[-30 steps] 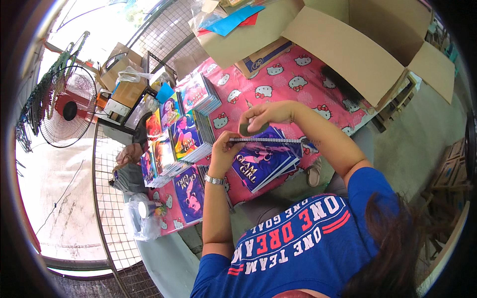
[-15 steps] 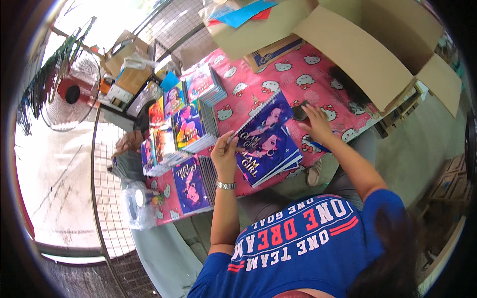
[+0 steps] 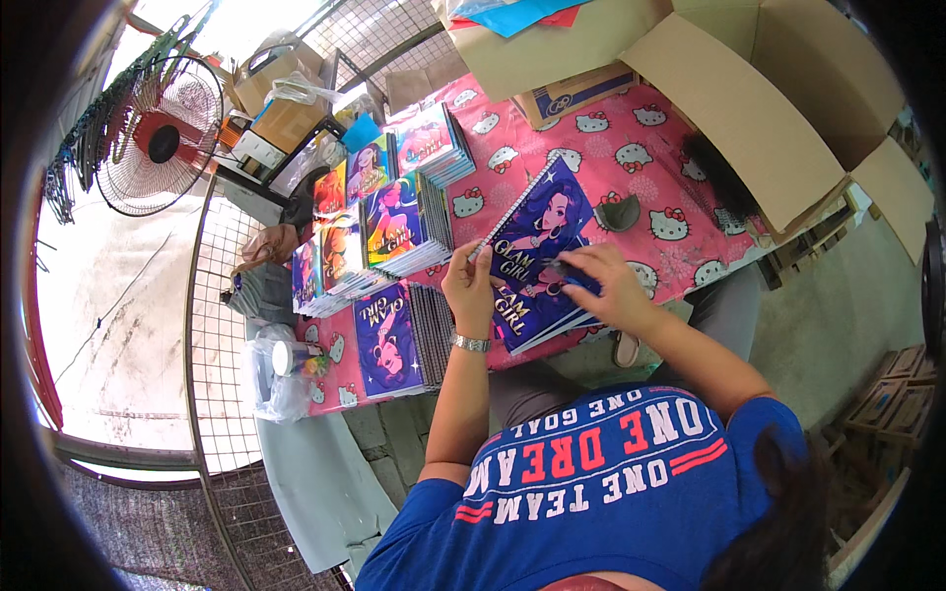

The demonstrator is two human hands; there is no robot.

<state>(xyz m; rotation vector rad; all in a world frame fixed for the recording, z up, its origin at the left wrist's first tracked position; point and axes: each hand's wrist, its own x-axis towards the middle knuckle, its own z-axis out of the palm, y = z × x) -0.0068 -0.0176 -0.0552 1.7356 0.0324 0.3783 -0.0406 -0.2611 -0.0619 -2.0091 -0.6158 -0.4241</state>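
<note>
A spiral notebook with a dark blue cartoon cover lies tilted on a small pile of the same notebooks on the pink patterned tablecloth. My left hand grips its left, spiral edge. My right hand rests on the cover's lower right part, fingers closed over a small dark thing that I cannot make out. A wristwatch sits on my left wrist.
Stacks of colourful notebooks fill the table's left side, one pile by my left arm. A big open cardboard box stands at the back right. A dark pouch lies on the cloth. A standing fan and wire mesh are at left.
The notebook was held up on edge in both hands, then laid flat on the pile. My right hand reached to the right and has come back onto the cover.
</note>
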